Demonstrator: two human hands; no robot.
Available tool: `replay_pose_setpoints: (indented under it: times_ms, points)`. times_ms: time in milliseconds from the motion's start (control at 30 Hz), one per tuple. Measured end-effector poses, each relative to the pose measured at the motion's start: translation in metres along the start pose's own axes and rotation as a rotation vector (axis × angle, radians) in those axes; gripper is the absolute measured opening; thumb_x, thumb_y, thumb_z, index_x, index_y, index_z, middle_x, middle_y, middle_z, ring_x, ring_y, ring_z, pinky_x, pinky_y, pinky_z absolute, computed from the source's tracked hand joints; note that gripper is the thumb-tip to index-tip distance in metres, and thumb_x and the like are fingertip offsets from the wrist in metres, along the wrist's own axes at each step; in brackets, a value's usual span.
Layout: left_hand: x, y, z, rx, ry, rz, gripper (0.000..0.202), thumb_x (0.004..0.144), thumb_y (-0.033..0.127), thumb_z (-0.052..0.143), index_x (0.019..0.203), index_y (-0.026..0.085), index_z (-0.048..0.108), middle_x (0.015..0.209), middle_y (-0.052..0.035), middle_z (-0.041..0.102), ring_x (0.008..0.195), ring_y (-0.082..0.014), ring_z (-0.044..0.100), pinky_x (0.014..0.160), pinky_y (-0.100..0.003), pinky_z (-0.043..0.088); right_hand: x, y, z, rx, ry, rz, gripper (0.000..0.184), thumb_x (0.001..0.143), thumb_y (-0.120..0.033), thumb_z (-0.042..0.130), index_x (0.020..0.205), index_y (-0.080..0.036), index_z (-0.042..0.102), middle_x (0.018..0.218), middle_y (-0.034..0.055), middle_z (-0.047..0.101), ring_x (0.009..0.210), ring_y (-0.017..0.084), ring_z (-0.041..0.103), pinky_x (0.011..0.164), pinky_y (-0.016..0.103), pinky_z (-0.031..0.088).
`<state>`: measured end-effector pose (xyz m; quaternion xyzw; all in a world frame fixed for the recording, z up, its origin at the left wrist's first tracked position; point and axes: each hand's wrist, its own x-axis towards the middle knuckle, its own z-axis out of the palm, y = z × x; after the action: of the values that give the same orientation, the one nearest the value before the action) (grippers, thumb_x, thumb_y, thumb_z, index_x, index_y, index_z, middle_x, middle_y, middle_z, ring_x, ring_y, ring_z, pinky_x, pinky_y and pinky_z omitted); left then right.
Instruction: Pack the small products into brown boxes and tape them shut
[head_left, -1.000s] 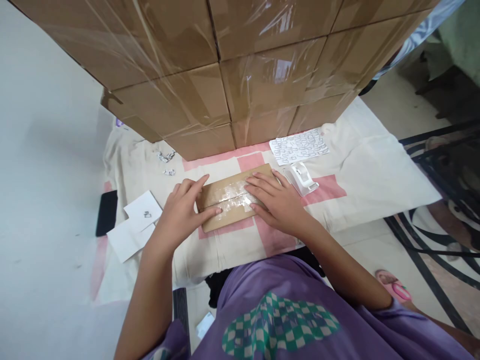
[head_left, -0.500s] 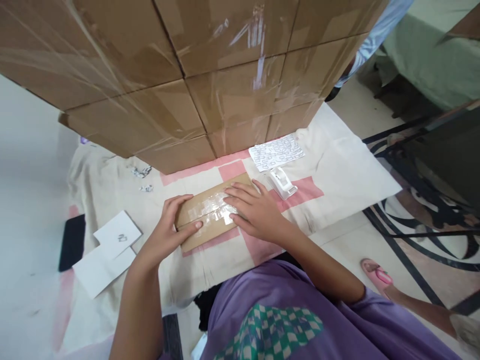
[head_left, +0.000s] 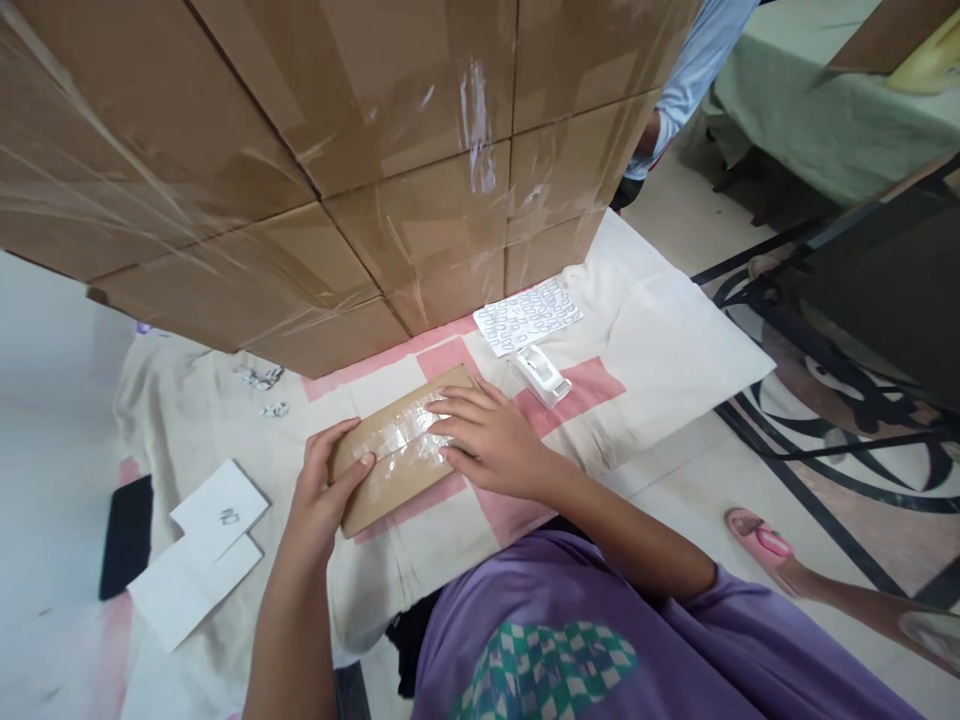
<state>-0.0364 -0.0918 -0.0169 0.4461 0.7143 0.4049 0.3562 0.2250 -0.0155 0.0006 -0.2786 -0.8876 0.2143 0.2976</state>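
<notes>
A flat brown cardboard box [head_left: 394, 492] lies on the cloth in front of me, with clear, wrinkled tape along its middle seam. My left hand [head_left: 324, 488] grips the box's left end, thumb on top and fingers over the far edge. Resting palm-down over the right part, my right hand [head_left: 495, 442] has its fingers stretched out on the tape. A white tape dispenser [head_left: 541, 376] sits just beyond the right hand. Behind it is a white sheet [head_left: 529, 318] printed with small outlined shapes, close to the stacked cartons.
Large taped cartons [head_left: 420, 230] form a wall at the back. On the left lie white papers [head_left: 195, 570], a black phone-like slab [head_left: 126, 537] and crumpled scraps [head_left: 264, 379]. Another person's sleeve [head_left: 694, 75] shows behind the cartons; a pink-slippered foot [head_left: 757, 535] is at right.
The view has shifted, so the box, hands and cloth appear lower and further left. Both hands keep about the same places on the box. More of the other person's arm shows at the back.
</notes>
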Motion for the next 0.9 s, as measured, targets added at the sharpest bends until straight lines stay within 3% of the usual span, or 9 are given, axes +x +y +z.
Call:
replay_pose_setpoints:
  times_ms: [300, 467, 567, 633, 700, 900]
  points:
    - [0.0, -0.012, 0.0, 0.041, 0.038, 0.031, 0.053, 0.083, 0.055, 0.073, 0.129, 0.029, 0.063, 0.137, -0.0049, 0.055, 0.132, -0.0279, 0.051, 0.119, -0.042, 0.036, -0.005, -0.005, -0.006, 0.023, -0.035, 0.028, 0.015, 0.099, -0.026, 0.06, 0.109, -0.023, 0.071, 0.139, 0.0062, 0.067, 0.142, 0.026, 0.049, 0.123, 0.055, 0.027]
    - [0.001, -0.013, 0.001, 0.041, 0.046, 0.029, 0.052, 0.085, 0.055, 0.072, 0.129, 0.03, 0.064, 0.138, -0.0045, 0.056, 0.133, -0.0279, 0.051, 0.119, -0.041, 0.036, -0.011, -0.001, -0.011, 0.117, 0.006, 0.006, 0.013, 0.099, -0.024, 0.059, 0.105, -0.023, 0.071, 0.132, 0.005, 0.07, 0.14, 0.024, 0.053, 0.122, 0.053, 0.036]
    - [0.002, -0.015, 0.0, 0.059, 0.064, 0.017, 0.049, 0.087, 0.056, 0.069, 0.129, 0.03, 0.065, 0.138, -0.0039, 0.057, 0.134, -0.0279, 0.051, 0.12, -0.041, 0.036, -0.016, 0.009, -0.017, 0.195, 0.061, -0.019, 0.016, 0.1, -0.023, 0.055, 0.103, -0.026, 0.07, 0.126, 0.0035, 0.072, 0.134, 0.019, 0.059, 0.118, 0.043, 0.045]
    - [0.002, -0.017, 0.0, 0.058, 0.082, 0.008, 0.047, 0.09, 0.057, 0.065, 0.128, 0.029, 0.065, 0.139, -0.0038, 0.058, 0.135, -0.0279, 0.051, 0.121, -0.042, 0.035, -0.021, 0.026, -0.023, 0.163, 0.102, 0.017, 0.018, 0.101, -0.024, 0.052, 0.101, -0.029, 0.07, 0.123, 0.0001, 0.073, 0.128, 0.017, 0.063, 0.111, 0.034, 0.052]
    - [0.003, -0.018, 0.0, 0.055, 0.094, 0.001, 0.047, 0.092, 0.058, 0.062, 0.127, 0.028, 0.066, 0.14, -0.0038, 0.059, 0.136, -0.0281, 0.051, 0.121, -0.043, 0.034, -0.026, 0.054, -0.032, 0.07, 0.159, 0.122, 0.02, 0.1, -0.025, 0.051, 0.096, -0.029, 0.069, 0.119, -0.001, 0.073, 0.121, 0.017, 0.065, 0.105, 0.033, 0.055]
    - [0.002, -0.018, 0.0, 0.063, 0.096, -0.005, 0.046, 0.092, 0.058, 0.062, 0.127, 0.029, 0.067, 0.14, -0.0032, 0.06, 0.135, -0.0282, 0.051, 0.12, -0.042, 0.036, -0.023, 0.173, -0.071, -0.256, 0.305, 0.609, 0.025, 0.096, -0.019, 0.048, 0.099, -0.012, 0.072, 0.109, 0.0171, 0.068, 0.109, 0.031, 0.06, 0.103, 0.052, 0.047]
